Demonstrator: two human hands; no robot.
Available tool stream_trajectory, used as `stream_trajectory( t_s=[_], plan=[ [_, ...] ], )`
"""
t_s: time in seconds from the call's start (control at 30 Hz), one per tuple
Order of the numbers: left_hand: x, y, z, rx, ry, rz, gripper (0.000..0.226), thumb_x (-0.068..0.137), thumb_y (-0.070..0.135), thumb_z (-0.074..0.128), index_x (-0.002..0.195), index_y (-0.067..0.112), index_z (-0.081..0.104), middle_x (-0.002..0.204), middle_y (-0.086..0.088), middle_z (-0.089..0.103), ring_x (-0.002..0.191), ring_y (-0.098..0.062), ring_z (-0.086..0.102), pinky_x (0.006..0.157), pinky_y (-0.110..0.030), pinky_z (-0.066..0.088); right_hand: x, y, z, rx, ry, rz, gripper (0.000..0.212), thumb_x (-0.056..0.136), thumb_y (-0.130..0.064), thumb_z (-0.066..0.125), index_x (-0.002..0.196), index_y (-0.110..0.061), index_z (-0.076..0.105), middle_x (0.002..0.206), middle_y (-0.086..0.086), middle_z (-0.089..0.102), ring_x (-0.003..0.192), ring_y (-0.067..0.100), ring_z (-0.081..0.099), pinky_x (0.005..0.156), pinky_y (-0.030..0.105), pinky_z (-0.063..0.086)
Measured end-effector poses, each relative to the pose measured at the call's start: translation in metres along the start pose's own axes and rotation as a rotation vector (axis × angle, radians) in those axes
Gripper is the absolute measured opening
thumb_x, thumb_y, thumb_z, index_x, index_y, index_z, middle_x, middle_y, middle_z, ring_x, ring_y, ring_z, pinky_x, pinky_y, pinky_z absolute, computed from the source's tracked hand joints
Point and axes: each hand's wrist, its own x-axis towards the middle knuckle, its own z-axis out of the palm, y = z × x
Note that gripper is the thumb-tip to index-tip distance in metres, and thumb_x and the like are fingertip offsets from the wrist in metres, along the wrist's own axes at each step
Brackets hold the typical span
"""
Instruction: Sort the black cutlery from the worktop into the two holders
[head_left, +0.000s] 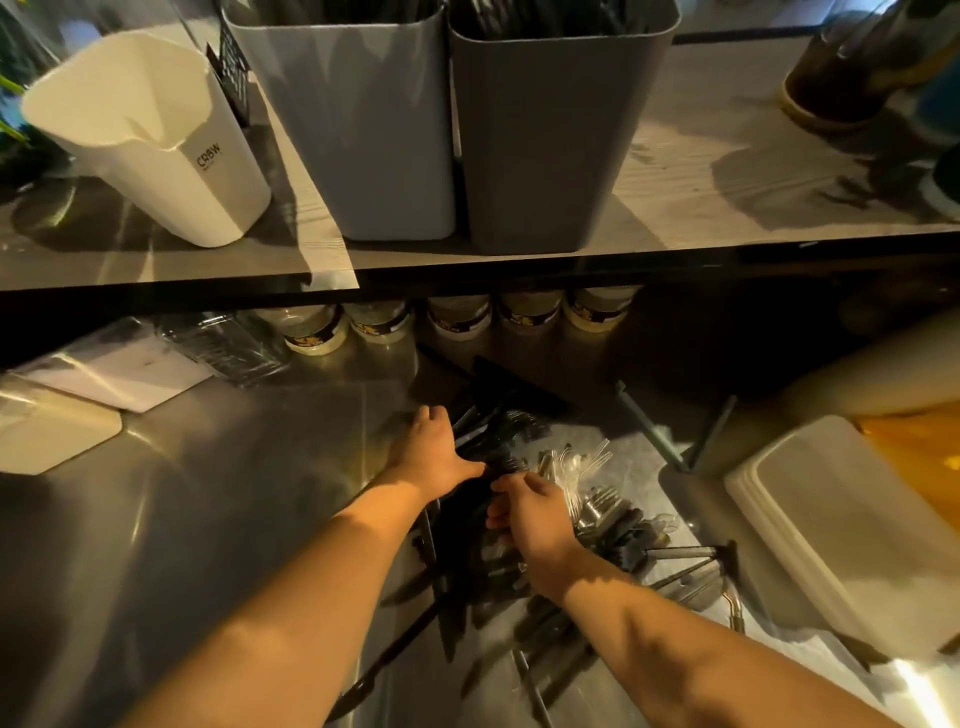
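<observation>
Hands (434, 452) (535, 525) curled round black cutlery (498, 447), forearms outstretched

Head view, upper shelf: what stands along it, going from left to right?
White jug → light grey holder → dark grey holder → brown jar at the far right, partly cut off by the frame.

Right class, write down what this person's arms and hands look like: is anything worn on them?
Nothing worn shows. The left forearm and right forearm are bare, with no sleeve in view. The left hand and right hand have no gloves, and no watch, bracelet or ring is visible in the dim, warm light.
</observation>
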Motion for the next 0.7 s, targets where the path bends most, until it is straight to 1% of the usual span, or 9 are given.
stream_trajectory(
  t_s=[0.1,0.2,0.27,0.33,0.43,0.5,0.6,0.7],
  plan=[
    [-0.003,0.008,0.007,-0.088,-0.010,0.020,0.094,0.082,0.045,0.085,0.153,0.006,0.038,0.158,-0.015,0.038,0.143,-0.033,0.045,0.113,-0.042,0.045,0.002,-0.001,-0.004,-0.012,0.011,-0.004,0.016,0.101,-0.013,0.057,0.100,-0.006,0.071,0.070,0.006,0.067,0.063,0.021,0.065,0.057,0.034,0.048],
    [-0.006,0.012,0.012,-0.085,0.007,0.030,0.081,0.086,0.043,0.081,0.149,0.008,0.045,0.153,-0.015,0.045,0.140,-0.032,0.048,0.112,-0.041,0.045,0.004,-0.001,-0.008,-0.003,0.006,-0.011,0.015,0.101,-0.012,0.058,0.100,-0.004,0.071,0.069,0.007,0.068,0.064,0.023,0.065,0.062,0.039,0.049],
    [-0.006,0.012,0.013,-0.074,0.020,0.053,0.066,0.087,0.043,0.079,0.139,0.010,0.053,0.143,-0.012,0.054,0.131,-0.031,0.054,0.105,-0.040,0.049,0.003,-0.003,-0.010,-0.001,0.009,-0.012,0.016,0.101,-0.012,0.058,0.103,-0.002,0.071,0.070,0.008,0.067,0.063,0.023,0.064,0.059,0.038,0.049],
    [-0.006,0.013,0.011,-0.058,0.022,0.071,0.057,0.088,0.042,0.078,0.132,0.012,0.057,0.136,-0.011,0.058,0.125,-0.030,0.058,0.101,-0.039,0.051,0.001,-0.005,-0.011,-0.001,0.007,-0.014,0.018,0.101,-0.012,0.057,0.106,-0.001,0.070,0.071,0.008,0.067,0.064,0.023,0.063,0.056,0.036,0.048],
    [-0.005,0.015,0.008,-0.033,0.006,0.089,0.053,0.090,0.040,0.077,0.131,0.011,0.059,0.134,-0.011,0.061,0.123,-0.031,0.059,0.102,-0.040,0.051,0.000,-0.007,-0.013,0.006,0.003,-0.008,0.018,0.102,-0.013,0.057,0.107,-0.001,0.070,0.071,0.008,0.067,0.063,0.021,0.063,0.053,0.033,0.047],
    [-0.005,0.015,0.006,-0.036,-0.022,0.099,0.048,0.091,0.038,0.075,0.129,0.013,0.061,0.131,-0.010,0.062,0.121,-0.030,0.061,0.101,-0.041,0.053,-0.001,-0.009,-0.016,-0.004,0.004,-0.010,0.018,0.102,-0.014,0.057,0.106,-0.003,0.070,0.070,0.006,0.067,0.062,0.019,0.063,0.054,0.031,0.047],
    [-0.005,0.012,0.003,-0.052,-0.051,0.129,0.036,0.093,0.031,0.072,0.123,0.014,0.066,0.122,-0.009,0.067,0.113,-0.028,0.064,0.095,-0.038,0.055,-0.002,-0.013,-0.020,-0.011,0.004,-0.028,0.018,0.102,-0.015,0.056,0.105,-0.004,0.070,0.069,0.005,0.068,0.061,0.018,0.064,0.057,0.032,0.047],
    [-0.007,0.009,-0.003,-0.072,-0.075,0.153,0.027,0.092,0.021,0.070,0.118,0.012,0.068,0.116,-0.010,0.070,0.107,-0.028,0.067,0.088,-0.034,0.054,-0.002,-0.015,-0.026,0.007,0.018,-0.031,0.018,0.102,-0.014,0.055,0.104,-0.005,0.070,0.068,0.005,0.066,0.060,0.019,0.062,0.056,0.032,0.046]
  ],
)
